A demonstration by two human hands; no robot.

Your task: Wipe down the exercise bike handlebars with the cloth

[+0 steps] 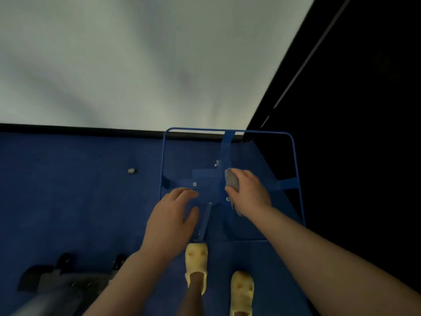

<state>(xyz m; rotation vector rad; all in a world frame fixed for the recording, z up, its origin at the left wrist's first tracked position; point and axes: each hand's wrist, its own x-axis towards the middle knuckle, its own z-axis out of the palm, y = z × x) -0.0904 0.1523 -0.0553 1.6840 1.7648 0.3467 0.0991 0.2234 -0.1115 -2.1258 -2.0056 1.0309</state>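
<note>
Two bare hands work over a blue metal frame [230, 131]. The right hand [249, 190] is closed around a bunched grey cloth [232, 180], pressing it onto the frame's flat blue centre plate [205, 179], right of middle. The left hand [169, 221] rests with fingers loosely spread, holding nothing, on the plate's near left part beside a blue post [205, 221]. Below, two yellow clogs [197, 265] stand on blue floor [68, 201]. A grey machine base [57, 283] sits near left; a white wall [136, 60] lies far.
</note>
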